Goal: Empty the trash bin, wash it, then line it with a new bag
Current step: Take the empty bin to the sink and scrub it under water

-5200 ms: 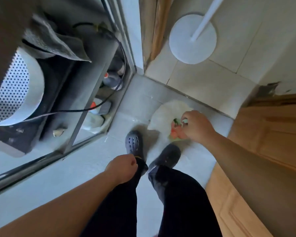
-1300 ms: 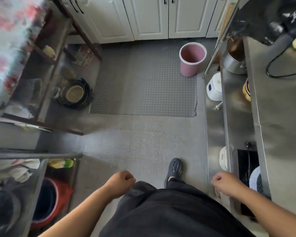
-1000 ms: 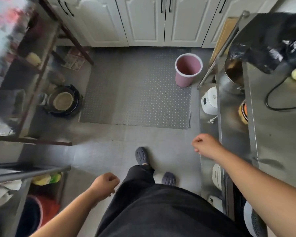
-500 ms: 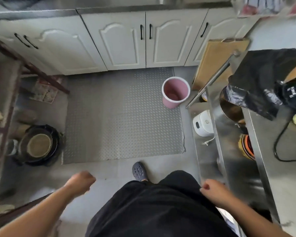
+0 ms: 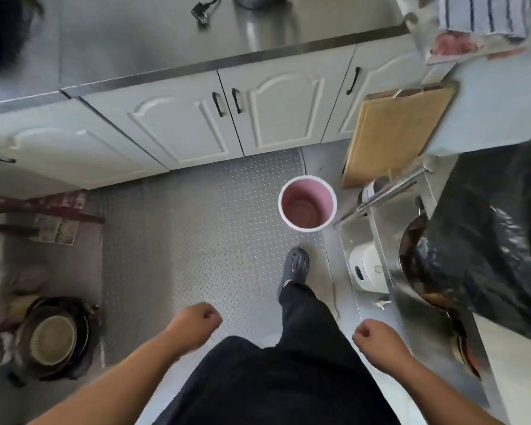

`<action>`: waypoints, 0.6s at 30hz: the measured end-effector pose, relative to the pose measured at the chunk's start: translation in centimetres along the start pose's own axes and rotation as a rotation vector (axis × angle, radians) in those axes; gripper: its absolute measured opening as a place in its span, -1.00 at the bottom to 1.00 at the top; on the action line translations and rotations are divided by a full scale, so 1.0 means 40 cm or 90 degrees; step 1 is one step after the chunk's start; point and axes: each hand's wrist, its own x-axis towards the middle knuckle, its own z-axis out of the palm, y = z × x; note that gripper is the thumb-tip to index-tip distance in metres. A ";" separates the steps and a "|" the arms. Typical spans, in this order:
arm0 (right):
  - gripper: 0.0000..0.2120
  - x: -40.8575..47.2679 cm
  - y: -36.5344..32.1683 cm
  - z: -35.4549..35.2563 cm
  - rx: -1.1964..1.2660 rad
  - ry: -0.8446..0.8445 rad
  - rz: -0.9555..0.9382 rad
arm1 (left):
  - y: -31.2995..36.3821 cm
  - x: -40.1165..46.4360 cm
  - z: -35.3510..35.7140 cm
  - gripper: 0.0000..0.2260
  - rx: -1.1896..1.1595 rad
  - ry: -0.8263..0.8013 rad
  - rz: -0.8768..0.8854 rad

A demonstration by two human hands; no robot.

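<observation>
Both fists, left hand (image 5: 196,321) and right hand (image 5: 373,335), were curled and held nothing; the foot (image 5: 293,265) might kick over the bin (image 5: 307,207) at 12 o'clock.

One head-worn view looks steeply down at the floor (image 5: 172,240), cabinets (image 5: 181,124) at the frame's top, forearms near the bottom.

A pink trash bin (image 5: 307,207) with a pale rim stands upright on the grey studded floor mat, far right of centre. It is open-topped, with no bag inside, near the white cabinets.
</observation>
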 end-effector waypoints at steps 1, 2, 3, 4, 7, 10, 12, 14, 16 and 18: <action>-0.84 0.042 -0.043 -0.030 0.037 -0.002 0.008 | 0.025 0.002 -0.004 -0.90 0.022 -0.018 -0.007; -0.84 0.115 -0.093 -0.073 0.089 0.008 0.010 | 0.060 0.042 -0.020 -0.90 0.030 -0.025 -0.016; -0.84 0.173 -0.143 -0.116 0.129 0.011 0.017 | 0.097 0.080 -0.038 -0.90 0.042 -0.032 -0.021; -0.85 0.229 -0.191 -0.150 0.167 0.005 0.020 | 0.130 0.112 -0.053 -0.90 0.057 -0.035 -0.024; -0.86 0.382 -0.324 -0.223 0.303 -0.003 0.019 | 0.218 0.250 -0.094 -0.82 0.087 -0.027 -0.011; -0.84 0.553 -0.387 -0.224 0.450 -0.029 0.079 | 0.274 0.422 -0.095 -0.81 0.107 -0.025 -0.002; -0.82 0.679 -0.399 -0.204 0.526 -0.033 0.133 | 0.284 0.541 -0.071 -0.82 0.144 -0.038 0.011; -0.90 0.829 -0.378 -0.161 0.557 -0.012 0.199 | 0.276 0.666 -0.025 -0.82 0.201 -0.078 0.026; -0.93 0.966 -0.350 -0.116 0.581 0.013 0.253 | 0.258 0.761 0.022 -0.83 0.266 -0.121 0.041; -0.79 1.084 -0.321 -0.073 0.591 0.032 0.315 | 0.252 0.840 0.046 -0.83 0.350 -0.142 0.053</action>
